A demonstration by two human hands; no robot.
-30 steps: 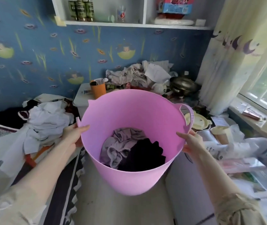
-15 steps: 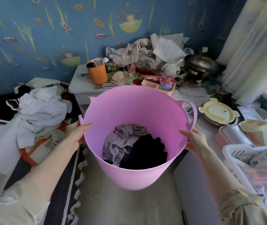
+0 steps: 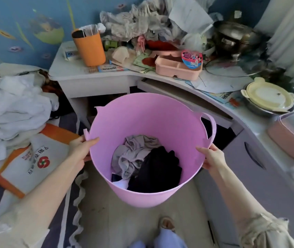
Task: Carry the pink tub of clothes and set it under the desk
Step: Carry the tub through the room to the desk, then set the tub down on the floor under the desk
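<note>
The pink tub hangs above the floor in front of me, held by its rim on both sides. My left hand grips the left rim with the thumb inside. My right hand grips the right rim just below the loop handle. Inside lie grey and black clothes. The white corner desk stands right behind the tub, and the dark opening under it shows just past the tub's far rim.
The desk top is crowded: an orange cup, a pink tray, crumpled cloth, a metal pot. A bed with white clothes and a printed bag lies left. A grey cabinet stands right. My foot is on the floor below.
The tub has come lower relative to the desk, which has risen and grown in view, so the gap under it now shows. Both hands keep the same grip.
</note>
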